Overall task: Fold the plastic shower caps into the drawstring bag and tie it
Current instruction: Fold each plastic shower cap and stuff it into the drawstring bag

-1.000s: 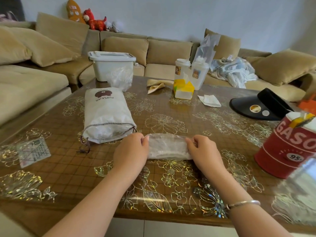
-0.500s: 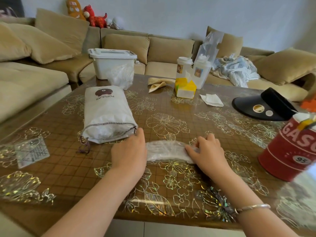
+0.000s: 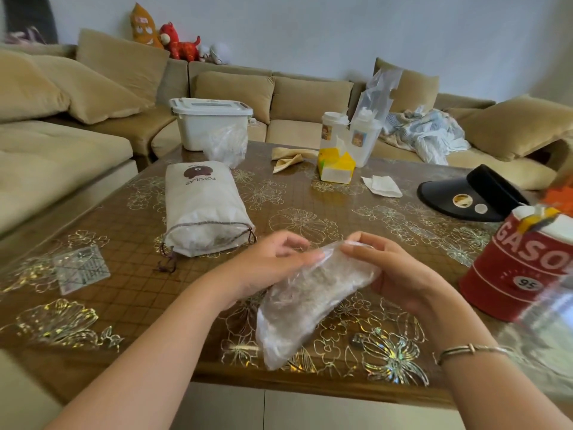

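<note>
A folded clear plastic shower cap hangs above the table, its lower end drooping toward the near edge. My left hand pinches its upper end from the left, and my right hand pinches the same end from the right. The white drawstring bag marked POPULAR lies flat on the table to the left, mouth toward me, with its dark cord trailing loose. More crumpled clear plastic sits behind the bag.
A white lidded bin stands at the table's far edge. A red tin stands at the right, a black visor behind it. Bottles, a yellow carton and a tissue lie at the back. Sofas surround the table.
The folded cap lay flat on the table under both hands. Now both hands have lifted it by one end, and it hangs down toward me.
</note>
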Action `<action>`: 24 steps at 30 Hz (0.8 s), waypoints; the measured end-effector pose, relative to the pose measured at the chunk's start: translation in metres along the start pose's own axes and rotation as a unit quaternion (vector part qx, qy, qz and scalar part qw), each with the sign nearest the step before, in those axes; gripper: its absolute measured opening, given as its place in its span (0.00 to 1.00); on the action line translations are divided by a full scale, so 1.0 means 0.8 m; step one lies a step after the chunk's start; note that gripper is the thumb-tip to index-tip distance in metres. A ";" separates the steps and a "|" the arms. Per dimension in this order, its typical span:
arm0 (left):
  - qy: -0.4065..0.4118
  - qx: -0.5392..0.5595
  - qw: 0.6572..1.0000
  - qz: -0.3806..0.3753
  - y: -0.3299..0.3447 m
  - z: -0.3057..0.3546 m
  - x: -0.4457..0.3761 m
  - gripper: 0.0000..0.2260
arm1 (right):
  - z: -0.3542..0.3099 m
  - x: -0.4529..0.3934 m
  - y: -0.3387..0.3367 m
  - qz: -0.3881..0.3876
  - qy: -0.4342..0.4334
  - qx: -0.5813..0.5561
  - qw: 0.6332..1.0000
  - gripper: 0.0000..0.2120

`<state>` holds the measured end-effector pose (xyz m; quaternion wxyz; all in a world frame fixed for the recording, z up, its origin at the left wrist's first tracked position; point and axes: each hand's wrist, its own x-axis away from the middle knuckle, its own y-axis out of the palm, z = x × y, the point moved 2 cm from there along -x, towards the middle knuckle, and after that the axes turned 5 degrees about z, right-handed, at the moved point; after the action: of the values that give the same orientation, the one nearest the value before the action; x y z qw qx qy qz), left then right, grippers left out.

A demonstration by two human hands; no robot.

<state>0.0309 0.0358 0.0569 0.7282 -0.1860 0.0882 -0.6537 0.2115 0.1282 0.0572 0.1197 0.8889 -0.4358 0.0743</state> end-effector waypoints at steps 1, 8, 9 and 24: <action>-0.028 0.012 0.999 -0.042 0.002 -0.005 0.002 0.30 | 0.001 -0.001 0.000 0.005 0.000 -0.006 1.000 0.08; -0.074 0.179 0.981 0.022 -0.006 -0.026 -0.012 0.18 | 0.007 -0.017 -0.005 0.115 -0.082 -0.098 0.985 0.20; -0.079 0.210 0.973 0.060 -0.008 -0.028 -0.016 0.17 | 0.008 -0.019 -0.005 0.137 -0.115 -0.064 0.982 0.19; -0.036 0.055 0.962 0.266 0.012 -0.049 -0.044 0.17 | 0.048 -0.018 0.034 0.078 -0.450 0.605 0.652 0.17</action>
<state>0.0205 0.0654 0.0130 0.8874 -0.1391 0.0720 -0.4335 0.1827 0.1122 0.0210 -0.6622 0.6511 -0.3623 -0.0789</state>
